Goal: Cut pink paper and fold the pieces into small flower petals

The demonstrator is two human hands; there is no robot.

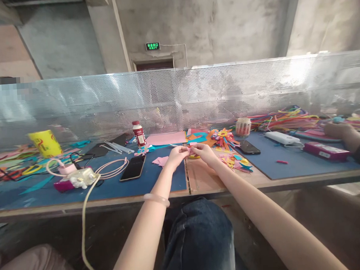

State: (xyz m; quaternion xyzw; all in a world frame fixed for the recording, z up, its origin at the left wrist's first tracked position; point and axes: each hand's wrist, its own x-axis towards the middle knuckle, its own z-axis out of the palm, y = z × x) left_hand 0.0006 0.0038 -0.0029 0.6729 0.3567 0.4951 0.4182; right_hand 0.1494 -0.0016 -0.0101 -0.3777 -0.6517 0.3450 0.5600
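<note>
My left hand (177,155) and my right hand (202,150) meet over the table's middle, fingers pinched together on a small pink paper piece (189,149). A yellow ring of tape (195,155) lies just under them. Pink paper scraps (160,160) lie to the left of my left hand. A colourful paper flower (223,137) sits behind my right hand, and small folded paper bits (236,162) lie to its right. A pale bangle (156,199) is on my left wrist.
A black phone (133,168) lies on the blue mat (140,185); a second phone (249,147) lies right. A red bottle (138,133), yellow cup (45,143), pink charger with cable (78,178), tape roll (243,126) and paper strips (283,119) stand about. Another person's hand (340,130) rests far right. Perforated screen (177,94) behind.
</note>
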